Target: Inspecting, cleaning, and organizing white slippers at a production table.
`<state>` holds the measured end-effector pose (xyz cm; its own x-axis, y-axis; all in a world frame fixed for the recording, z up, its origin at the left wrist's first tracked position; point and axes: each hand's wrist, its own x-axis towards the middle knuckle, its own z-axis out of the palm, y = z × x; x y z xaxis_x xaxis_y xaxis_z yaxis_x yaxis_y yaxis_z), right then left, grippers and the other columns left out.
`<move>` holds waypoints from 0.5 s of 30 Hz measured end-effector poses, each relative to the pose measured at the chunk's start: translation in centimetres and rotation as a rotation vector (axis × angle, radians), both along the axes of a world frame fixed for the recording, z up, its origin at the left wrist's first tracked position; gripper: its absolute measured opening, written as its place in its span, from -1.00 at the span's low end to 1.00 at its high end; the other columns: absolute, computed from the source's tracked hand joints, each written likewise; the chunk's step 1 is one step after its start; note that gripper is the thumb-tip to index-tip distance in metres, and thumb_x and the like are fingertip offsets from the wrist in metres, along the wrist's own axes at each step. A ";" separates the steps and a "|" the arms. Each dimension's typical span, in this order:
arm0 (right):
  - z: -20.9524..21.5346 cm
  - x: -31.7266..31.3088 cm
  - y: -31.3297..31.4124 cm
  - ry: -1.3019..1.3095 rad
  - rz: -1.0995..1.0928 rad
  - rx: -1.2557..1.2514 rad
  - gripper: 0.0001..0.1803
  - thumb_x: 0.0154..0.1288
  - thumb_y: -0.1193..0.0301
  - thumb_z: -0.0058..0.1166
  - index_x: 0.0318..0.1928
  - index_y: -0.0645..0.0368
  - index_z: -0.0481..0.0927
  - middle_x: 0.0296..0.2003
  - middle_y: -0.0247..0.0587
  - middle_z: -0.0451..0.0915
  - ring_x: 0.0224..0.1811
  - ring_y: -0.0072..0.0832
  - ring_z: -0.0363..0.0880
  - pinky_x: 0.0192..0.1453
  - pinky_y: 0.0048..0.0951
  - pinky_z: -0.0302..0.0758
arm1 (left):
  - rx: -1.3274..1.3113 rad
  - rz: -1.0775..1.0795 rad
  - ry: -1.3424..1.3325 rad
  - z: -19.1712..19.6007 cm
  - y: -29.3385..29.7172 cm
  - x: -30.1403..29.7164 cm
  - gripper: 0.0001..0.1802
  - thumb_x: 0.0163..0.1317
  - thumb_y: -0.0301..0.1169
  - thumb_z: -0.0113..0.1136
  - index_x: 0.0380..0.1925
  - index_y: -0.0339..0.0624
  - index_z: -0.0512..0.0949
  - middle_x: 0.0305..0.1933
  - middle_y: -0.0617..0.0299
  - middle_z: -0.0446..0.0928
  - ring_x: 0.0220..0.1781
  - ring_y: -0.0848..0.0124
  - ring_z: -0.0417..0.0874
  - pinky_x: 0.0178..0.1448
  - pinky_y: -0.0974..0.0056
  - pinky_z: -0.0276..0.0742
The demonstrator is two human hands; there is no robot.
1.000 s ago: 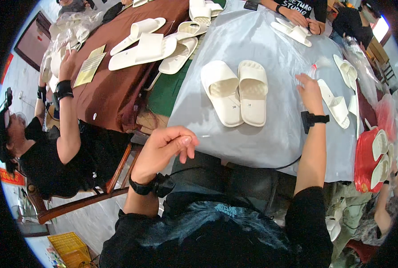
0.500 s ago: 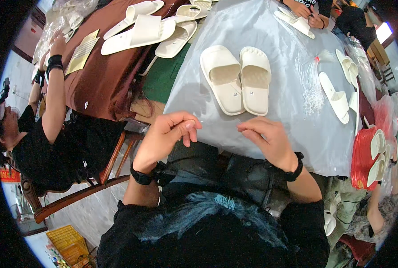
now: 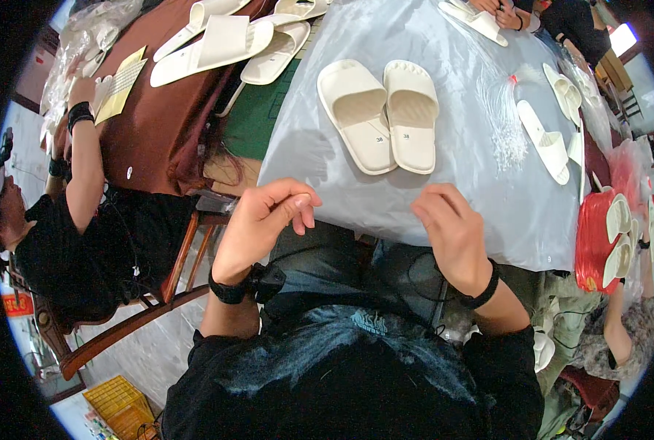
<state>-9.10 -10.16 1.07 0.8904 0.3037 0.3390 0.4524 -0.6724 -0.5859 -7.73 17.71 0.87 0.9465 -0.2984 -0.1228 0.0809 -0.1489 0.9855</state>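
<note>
A pair of cream slippers (image 3: 377,117) lies side by side on the table in front of me, straps toward the far side, their soles slightly overlapping. Short of the slippers, at the table's near edge, my left hand (image 3: 272,220) hovers with thumb and index finger pressed together; nothing shows between them. My right hand (image 3: 455,231) hangs in the air just below the right slipper, its fingers loosely bent and holding nothing visible. Neither hand touches the slippers. Dark bands circle both wrists.
Grey plastic sheeting (image 3: 298,161) covers the table. A bundle of thin white plastic strands (image 3: 509,139) lies right of the pair, near more white slippers (image 3: 547,147). On the left are a brown-covered table (image 3: 158,132), a yellow paper (image 3: 120,84), stacked slippers (image 3: 217,55) and a co-worker (image 3: 85,242).
The whole view has shifted slightly, so the table appears a little higher and farther left. My right hand has risen and its fingers bend downward more; the left hand keeps its pinch.
</note>
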 end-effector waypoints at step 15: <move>1.8 0.5 0.6 -0.279 0.217 0.028 -0.82 0.01 0.66 0.17 -0.34 0.26 0.48 -0.47 -0.12 0.47 -0.44 -0.14 0.44 -0.39 -0.23 0.43 | 0.103 -0.009 -0.013 -1.8 1.5 1.1 -0.80 0.41 -0.50 -0.01 -0.21 -0.39 0.59 -0.38 0.23 0.57 -0.32 0.51 0.56 -0.19 0.40 0.51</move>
<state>-8.61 -9.54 2.92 0.6777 0.4628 0.5714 0.7285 -0.5281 -0.4363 -6.61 19.19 -0.92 0.9454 -0.2937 -0.1415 0.0667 -0.2506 0.9658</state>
